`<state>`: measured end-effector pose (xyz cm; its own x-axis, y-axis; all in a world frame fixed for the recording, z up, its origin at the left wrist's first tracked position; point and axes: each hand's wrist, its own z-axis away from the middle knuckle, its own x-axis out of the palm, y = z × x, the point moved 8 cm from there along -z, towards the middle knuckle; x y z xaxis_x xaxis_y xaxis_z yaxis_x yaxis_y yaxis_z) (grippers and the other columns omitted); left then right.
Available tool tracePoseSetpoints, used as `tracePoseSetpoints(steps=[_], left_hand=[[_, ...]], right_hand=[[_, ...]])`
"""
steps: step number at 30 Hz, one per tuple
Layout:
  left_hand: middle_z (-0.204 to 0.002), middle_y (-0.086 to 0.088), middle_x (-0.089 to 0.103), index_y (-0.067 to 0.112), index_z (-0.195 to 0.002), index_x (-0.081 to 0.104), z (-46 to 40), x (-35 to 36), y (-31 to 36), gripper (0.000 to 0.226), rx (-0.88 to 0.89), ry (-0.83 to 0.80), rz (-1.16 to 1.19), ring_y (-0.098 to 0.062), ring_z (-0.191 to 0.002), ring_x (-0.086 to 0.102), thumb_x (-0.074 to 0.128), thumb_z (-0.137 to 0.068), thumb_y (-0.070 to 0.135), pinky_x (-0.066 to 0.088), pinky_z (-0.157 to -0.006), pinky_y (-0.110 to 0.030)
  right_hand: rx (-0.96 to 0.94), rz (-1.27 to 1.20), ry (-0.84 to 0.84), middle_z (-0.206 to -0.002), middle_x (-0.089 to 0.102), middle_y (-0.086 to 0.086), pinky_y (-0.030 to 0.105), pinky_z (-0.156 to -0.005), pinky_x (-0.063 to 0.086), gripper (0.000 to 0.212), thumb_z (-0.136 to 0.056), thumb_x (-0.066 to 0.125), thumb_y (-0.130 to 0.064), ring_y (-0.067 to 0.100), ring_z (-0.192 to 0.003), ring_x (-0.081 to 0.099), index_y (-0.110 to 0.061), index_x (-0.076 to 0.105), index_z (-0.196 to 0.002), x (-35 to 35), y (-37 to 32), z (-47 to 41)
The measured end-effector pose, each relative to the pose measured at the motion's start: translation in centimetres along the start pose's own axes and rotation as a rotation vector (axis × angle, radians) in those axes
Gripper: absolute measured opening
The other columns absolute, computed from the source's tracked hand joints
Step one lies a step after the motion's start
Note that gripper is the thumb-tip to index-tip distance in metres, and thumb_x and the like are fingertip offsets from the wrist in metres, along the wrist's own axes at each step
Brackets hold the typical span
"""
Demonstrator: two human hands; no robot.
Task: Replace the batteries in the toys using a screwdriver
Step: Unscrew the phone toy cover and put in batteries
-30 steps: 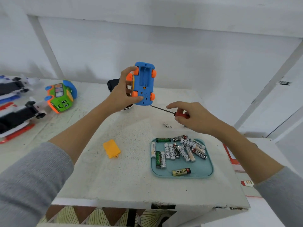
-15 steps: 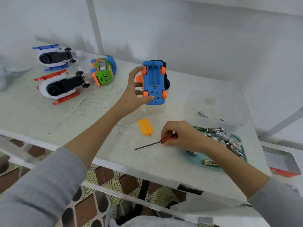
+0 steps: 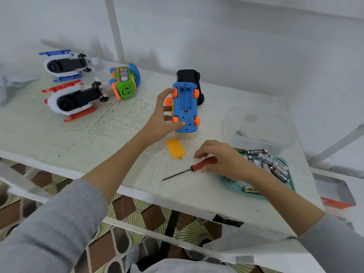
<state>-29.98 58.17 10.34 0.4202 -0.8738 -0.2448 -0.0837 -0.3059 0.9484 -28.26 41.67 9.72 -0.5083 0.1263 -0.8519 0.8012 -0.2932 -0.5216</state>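
Screwdriver [image 3: 190, 169]: lies flat near the front edge of the tabletop [image 3: 59, 138]; red handle under the right hand, thin shaft running out toward the front-left.
Right hand [image 3: 222, 159]: low over the handle, fingers bent round its end; looks like a loose hold, but can't tell how firm.
Tray [image 3: 226, 180]: teal, front-right part of the tabletop, just right of the right hand and partly hidden by the forearm. Holds a pile of batteries [image 3: 269, 162].
Writing: the near battery [image 3: 250, 189] has yellow lettering, prob. "EVEREADY", upside down and part cut off. Labels on the others too blurred to read.
Cover [image 3: 175, 148]: orange battery door, flat on the tabletop between the two hands.
Left hand [image 3: 163, 119]: raised, clamped on the side of the blue toy car [image 3: 185, 107], thumb across its lower end.
Toy car: held off the tabletop, underside to the camera, long axis near-upright; battery bay [image 3: 185, 98] open and looks empty.
Key relation: batteries sit right of and nearer than the car, so the right hand is much the closer one; a cell has to travel up and left to the bay, w/ its length in line w/ the car's long axis.
Clear tub [image 3: 258, 127]: behind the tray, by the right edge.
Other toys: black one [image 3: 189, 75] just behind the car; green bus [image 3: 124, 83] and two helicopters [image 3: 72, 95] toward the back-left corner.
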Motion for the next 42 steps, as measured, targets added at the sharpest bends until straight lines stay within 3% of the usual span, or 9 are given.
tracePoseSetpoints(steps=[9,18,22,27,29,31,34,39,42], left_hand=[[-0.125,-0.002,0.047,0.046,-0.132,0.024,-0.4,3.1,-0.8,0.083,-0.024,-0.087,0.02,-0.022,-0.111,0.058,0.07,-0.082,-0.001,0.054,-0.074,-0.02],[-0.115,0.012,0.048,0.043,-0.136,0.023,-0.2,3.1,-1.6,0.083,-0.048,-0.081,0.0,-0.005,-0.096,0.064,0.07,-0.083,0.001,0.057,-0.079,-0.03],[-0.117,0.005,0.05,0.048,-0.133,0.024,-0.1,3.2,-1.5,0.082,-0.047,-0.089,0.016,-0.019,-0.106,0.062,0.07,-0.083,0.0,0.057,-0.08,-0.033],[-0.118,0.008,0.048,0.04,-0.138,0.024,0.2,3.3,-1.3,0.083,-0.039,-0.066,0.014,-0.006,-0.101,0.062,0.069,-0.083,-0.001,0.058,-0.076,-0.03],[-0.118,0.012,0.047,0.037,-0.14,0.023,0.3,3.3,-1.3,0.084,-0.043,-0.064,0.015,0.002,-0.095,0.062,0.07,-0.082,-0.002,0.059,-0.076,-0.029],[-0.12,0.008,0.048,0.039,-0.141,0.023,0.5,3.4,-1.4,0.085,-0.06,-0.08,0.041,0.001,-0.095,0.064,0.07,-0.082,-0.002,0.058,-0.075,-0.029],[-0.121,0.002,0.05,0.043,-0.138,0.023,0.7,3.6,-1.6,0.085,-0.085,-0.092,0.074,-0.012,-0.098,0.066,0.069,-0.083,-0.003,0.057,-0.072,-0.027],[-0.117,0.01,0.049,0.043,-0.138,0.022,1.0,3.8,-1.4,0.086,-0.102,-0.09,0.063,0.001,-0.094,0.065,0.068,-0.083,-0.003,0.056,-0.069,-0.022],[-0.117,0.013,0.048,0.039,-0.139,0.022,1.1,3.8,-1.4,0.085,-0.096,-0.082,0.058,0.006,-0.094,0.063,0.067,-0.082,-0.006,0.057,-0.07,-0.024]], right_hand=[[0.212,-0.001,0.126,-0.09,0.055,-0.013,0.011,-0.071,0.038,0.023,-0.076,0.074,-0.009,0.004,-0.081,0.052,-0.017,0.069,-0.097,-4.5,4.8,5.7],[0.309,0.191,0.052,-0.112,0.04,0.001,0.024,-0.086,0.029,0.067,-0.073,0.074,-0.042,0.013,-0.101,0.031,-0.013,0.051,-0.129,-2.5,6.0,7.2],[0.293,0.222,0.055,-0.111,0.042,0.003,0.024,-0.081,0.027,0.059,-0.074,0.072,-0.044,0.013,-0.099,0.032,-0.016,0.056,-0.124,-2.5,5.9,7.0],[0.278,0.121,0.134,-0.104,0.045,-0.002,0.018,-0.075,0.029,0.047,-0.072,0.076,-0.036,0.011,-0.093,0.04,-0.017,0.057,-0.11,-2.9,5.6,7.2],[0.315,-0.085,0.246,-0.097,0.053,0.0,0.021,-0.072,0.039,0.04,-0.07,0.078,-0.023,0.009,-0.079,0.05,-0.017,0.054,-0.102,-3.8,5.7,7.2],[0.352,-0.438,0.351,-0.096,0.061,0.008,0.035,-0.069,0.052,0.041,-0.07,0.077,-0.006,0.011,-0.068,0.058,-0.017,0.048,-0.097,-4.7,5.8,7.1],[0.33,-0.703,0.494,-0.1,0.061,0.019,0.04,-0.074,0.055,0.048,-0.067,0.077,0.004,0.023,-0.075,0.062,-0.018,0.043,-0.093,-6.3,5.6,6.1],[0.247,-0.651,0.634,-0.094,0.061,0.024,0.038,-0.073,0.054,0.048,-0.064,0.078,0.006,0.028,-0.074,0.063,-0.016,0.039,-0.083,-9.0,3.9,2.4],[0.172,-0.551,0.637,-0.083,0.062,0.015,0.032,-0.07,0.054,0.042,-0.069,0.075,0.005,0.021,-0.07,0.063,-0.017,0.041,-0.079,-9.5,2.9,-0.4]])
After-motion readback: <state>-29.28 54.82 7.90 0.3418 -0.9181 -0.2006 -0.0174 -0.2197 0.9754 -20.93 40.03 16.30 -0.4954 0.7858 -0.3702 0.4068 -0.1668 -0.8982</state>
